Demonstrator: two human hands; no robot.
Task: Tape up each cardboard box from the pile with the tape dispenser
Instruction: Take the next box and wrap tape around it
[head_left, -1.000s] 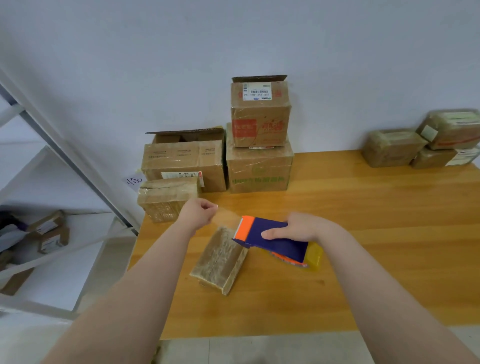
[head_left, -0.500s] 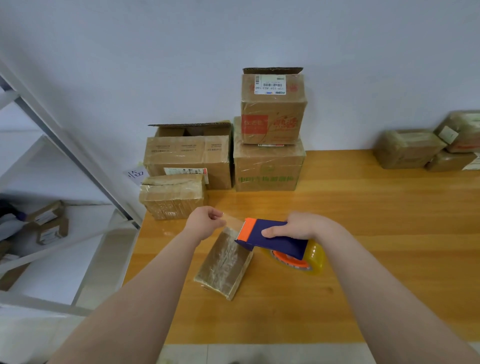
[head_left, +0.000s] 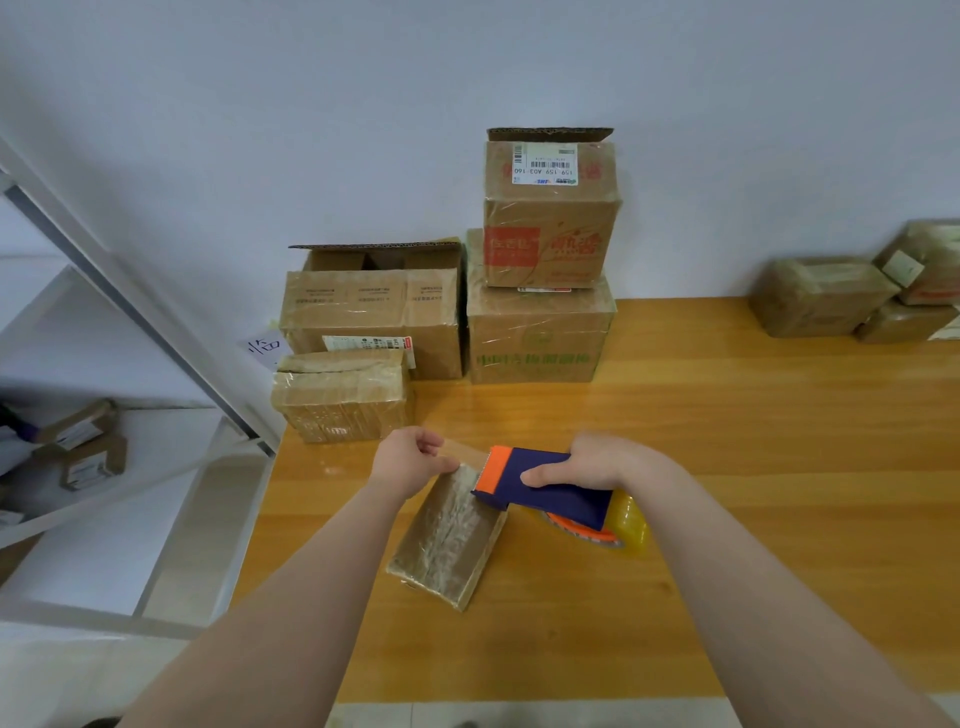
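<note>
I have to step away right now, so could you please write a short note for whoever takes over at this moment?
Left hand: pinches the free end of the tape.
Right hand: grips the dispenser, just above the far end of the flat box on the table.
Done: a short strip is stretched between hand and dispenser. The wrapped boxes at far right look finished.
Left: stick the strip onto the flat box and cut it, then tape the pile at back left, where two boxes have open flaps.
</note>
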